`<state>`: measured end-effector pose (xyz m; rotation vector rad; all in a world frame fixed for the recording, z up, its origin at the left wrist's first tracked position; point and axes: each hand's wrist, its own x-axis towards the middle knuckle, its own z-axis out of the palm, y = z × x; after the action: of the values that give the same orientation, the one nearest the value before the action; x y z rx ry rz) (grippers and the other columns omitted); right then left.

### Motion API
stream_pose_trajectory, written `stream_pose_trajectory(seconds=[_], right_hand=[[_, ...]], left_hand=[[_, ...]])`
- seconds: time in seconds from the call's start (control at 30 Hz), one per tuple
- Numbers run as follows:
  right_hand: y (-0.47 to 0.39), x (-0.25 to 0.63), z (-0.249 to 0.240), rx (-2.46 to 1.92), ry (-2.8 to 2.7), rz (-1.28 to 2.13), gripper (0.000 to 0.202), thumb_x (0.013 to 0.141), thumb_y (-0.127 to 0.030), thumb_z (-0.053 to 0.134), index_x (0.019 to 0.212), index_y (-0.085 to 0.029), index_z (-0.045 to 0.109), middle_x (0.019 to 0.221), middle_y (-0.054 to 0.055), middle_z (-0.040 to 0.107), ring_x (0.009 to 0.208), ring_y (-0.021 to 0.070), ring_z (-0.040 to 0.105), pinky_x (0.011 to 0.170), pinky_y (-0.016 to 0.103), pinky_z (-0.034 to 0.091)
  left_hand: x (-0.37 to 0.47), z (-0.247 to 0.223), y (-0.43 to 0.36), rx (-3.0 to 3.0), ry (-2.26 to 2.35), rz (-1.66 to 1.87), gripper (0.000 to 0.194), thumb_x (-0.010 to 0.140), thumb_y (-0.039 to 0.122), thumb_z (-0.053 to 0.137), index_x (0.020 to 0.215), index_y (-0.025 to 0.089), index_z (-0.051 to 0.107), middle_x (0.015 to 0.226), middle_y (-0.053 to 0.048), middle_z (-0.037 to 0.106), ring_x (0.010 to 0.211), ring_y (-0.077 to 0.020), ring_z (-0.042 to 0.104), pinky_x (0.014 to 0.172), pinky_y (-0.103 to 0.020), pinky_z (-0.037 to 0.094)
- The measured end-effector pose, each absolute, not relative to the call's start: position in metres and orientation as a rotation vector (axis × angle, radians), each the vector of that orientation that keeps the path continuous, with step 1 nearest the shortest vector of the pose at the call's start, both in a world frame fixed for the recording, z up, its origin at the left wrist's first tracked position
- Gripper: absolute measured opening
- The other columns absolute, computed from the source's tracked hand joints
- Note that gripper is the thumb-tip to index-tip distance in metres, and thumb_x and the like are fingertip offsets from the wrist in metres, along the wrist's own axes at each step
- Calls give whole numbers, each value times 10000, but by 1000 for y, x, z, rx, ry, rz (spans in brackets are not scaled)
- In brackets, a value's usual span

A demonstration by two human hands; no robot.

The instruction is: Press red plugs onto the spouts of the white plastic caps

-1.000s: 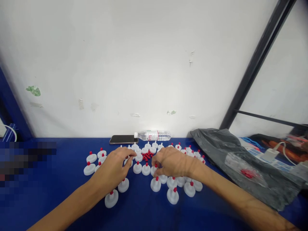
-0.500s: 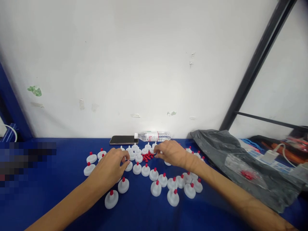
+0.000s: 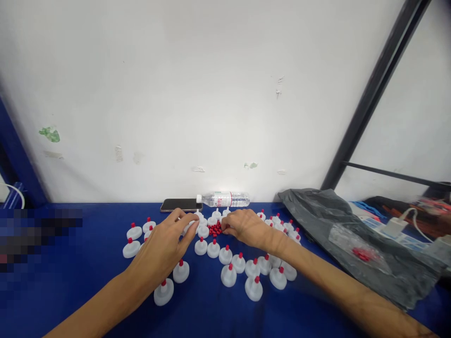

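Note:
My left hand [image 3: 172,239] reaches in among white, round, spouted caps, its thumb and index finger apart around a white cap [image 3: 189,227] that shows between them. Whether the fingers touch it, I cannot tell. My right hand [image 3: 243,227] has its fingertips drawn together at the right side of a small pile of red tips [image 3: 214,230]; anything pinched there is hidden. White caps without red tips, one of them a bare cap [image 3: 203,232], surround the pile. Many others wear red tips, such as the capped piece [image 3: 228,275] in front.
Behind the caps, a phone [image 3: 180,204] and a clear plastic bottle [image 3: 223,199] lie by the wall. To the right, a grey plastic bag [image 3: 313,211] carries a clear pouch [image 3: 355,249] with red pieces. Tipped caps stand spread across the blue table [image 3: 200,310].
My left hand has moved right and forward, its thumb and index finger spreading. My right hand has come slightly left and down to the red pile.

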<state>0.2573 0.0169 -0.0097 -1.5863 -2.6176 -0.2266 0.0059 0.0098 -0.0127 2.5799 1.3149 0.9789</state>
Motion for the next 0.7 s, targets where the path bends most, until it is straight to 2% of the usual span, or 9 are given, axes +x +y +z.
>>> stream_pose_trajectory(seconds=[0.13,0.23,0.3,0.33,0.37,0.5,0.53,0.63,0.7], right_hand=[[14,257,-8,-1567,-2596,-236,171,943,-314,669,1109,-270,676,955,8,758,875,195,693,630,269,354],[12,255,-8,-1529,-2606,-217,157,957,-324,652,1101,-268,678,964,14,759,888,196,694,638,267,361],[11,255,-8,-1506,-2614,-193,114,964,-300,637,1055,-258,691,954,16,759,903,194,693,643,264,363],[11,254,-8,-1502,-2616,-184,99,962,-286,636,1030,-252,698,945,18,759,904,193,693,641,262,362],[11,254,-8,-1505,-2617,-177,87,956,-270,637,1006,-246,704,934,19,758,895,191,693,636,261,361],[11,255,-5,-1532,-2599,-183,98,950,-219,614,955,-227,711,853,26,749,796,182,686,625,262,376],[11,255,-4,-1523,-2575,-173,107,956,-219,606,977,-228,710,857,26,752,796,183,688,639,261,395],[10,254,4,-1414,-2438,-36,169,957,-227,616,1108,-233,691,916,24,766,831,179,700,705,263,464],[7,251,12,-1292,-2328,111,219,957,-231,619,1167,-239,684,935,17,770,820,167,702,722,264,494]], left_hand=[[4,-15,12,2533,1264,1000,350,984,495,492,1206,282,658,1070,-29,649,581,-154,593,652,-345,534],[3,-16,13,2524,1168,1045,314,948,468,583,1200,297,664,1136,-47,687,846,-245,676,798,-396,561],[4,-15,12,2521,1127,1077,280,936,441,614,1167,299,685,1145,-56,706,1074,-302,640,917,-433,536],[4,-15,11,2514,1126,1087,271,935,434,617,1153,295,698,1130,-60,712,1116,-314,622,937,-444,527],[5,-14,10,2507,1132,1088,275,939,435,607,1148,287,710,1125,-65,708,1097,-315,626,922,-446,532],[7,-10,8,2359,1213,1124,353,912,494,602,1121,257,759,1208,-84,623,781,-241,654,718,-409,563],[7,-9,7,2296,1219,1144,354,892,504,621,1103,261,766,1202,-77,617,773,-235,650,721,-408,565],[7,-6,8,2089,1156,1151,352,834,524,695,1092,290,747,1139,-45,672,939,-270,665,853,-423,561],[8,-4,7,1974,1115,1101,382,801,539,735,1084,283,731,1115,-40,718,992,-282,672,873,-424,556]])
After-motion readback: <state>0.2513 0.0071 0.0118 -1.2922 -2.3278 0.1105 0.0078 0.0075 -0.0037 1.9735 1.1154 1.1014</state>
